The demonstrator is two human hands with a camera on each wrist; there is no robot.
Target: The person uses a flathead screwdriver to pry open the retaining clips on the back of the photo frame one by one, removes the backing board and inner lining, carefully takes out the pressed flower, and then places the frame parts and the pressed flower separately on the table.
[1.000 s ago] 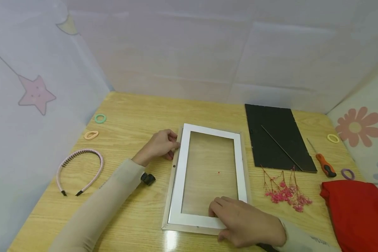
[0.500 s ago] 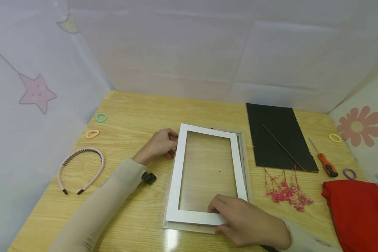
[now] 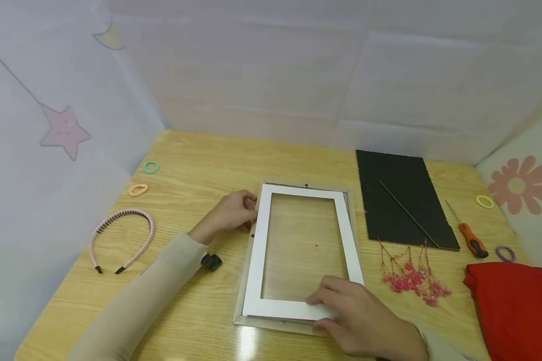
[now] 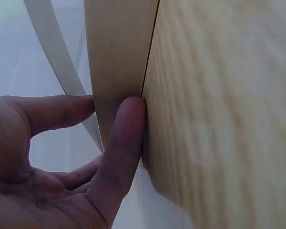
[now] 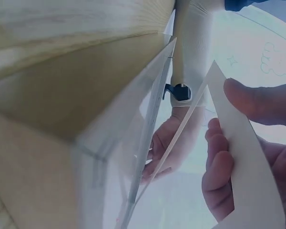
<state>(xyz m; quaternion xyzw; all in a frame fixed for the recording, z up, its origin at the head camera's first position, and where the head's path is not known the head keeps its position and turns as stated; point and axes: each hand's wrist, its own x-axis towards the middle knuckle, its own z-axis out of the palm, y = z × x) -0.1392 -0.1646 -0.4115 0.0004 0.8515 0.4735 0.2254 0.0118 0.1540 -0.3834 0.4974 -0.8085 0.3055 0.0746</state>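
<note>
Picture frame [image 3: 246, 281] flat at mid-table [image 3: 198, 165], face down, glass inside. White mat [image 3: 259, 260] inside it too, near end raised, pinched at that edge by right hand [image 3: 366, 321], thumb above, fingers beneath. Left hand [image 3: 230, 213] gripping frame's left rim, thumb and fingertip pressed to its edge. Black backing board [image 3: 402, 198] apart, right of frame.
</note>
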